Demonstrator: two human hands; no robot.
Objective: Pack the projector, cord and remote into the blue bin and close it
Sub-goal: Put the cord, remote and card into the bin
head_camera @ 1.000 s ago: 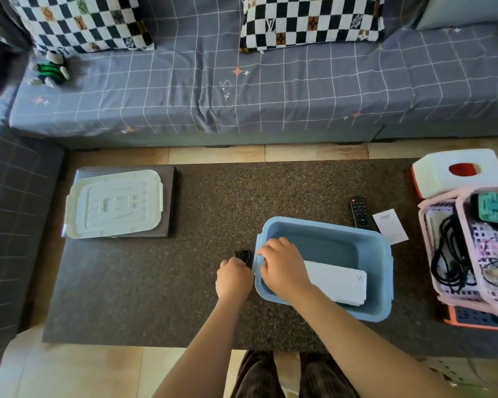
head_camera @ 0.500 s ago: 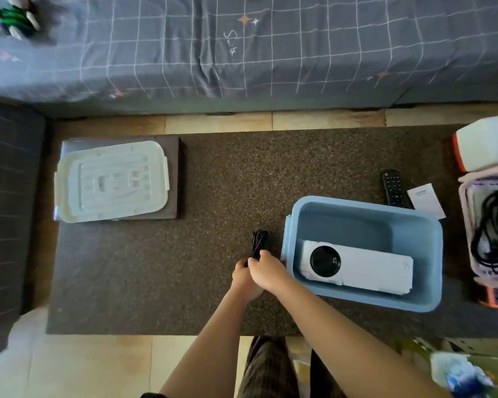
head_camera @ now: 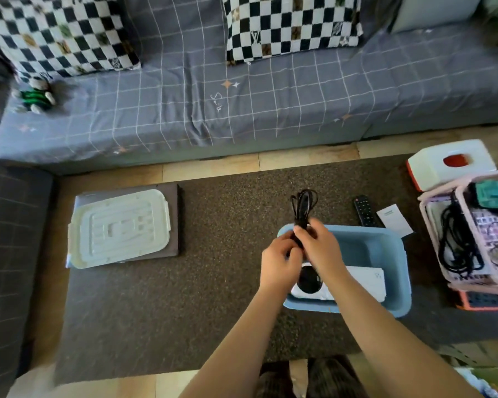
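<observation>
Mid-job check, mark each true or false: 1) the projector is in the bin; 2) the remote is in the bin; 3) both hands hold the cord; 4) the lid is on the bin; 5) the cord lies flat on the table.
1) The projector is in the bin. True.
2) The remote is in the bin. False: it lies on the table, just beyond the bin's far rim.
3) The left hand and the right hand both hold the cord. True.
4) The lid is on the bin. False: it lies at the table's left end, and the bin is open.
5) The cord lies flat on the table. False: it is held up, bundled, over the bin's far left corner.
</observation>
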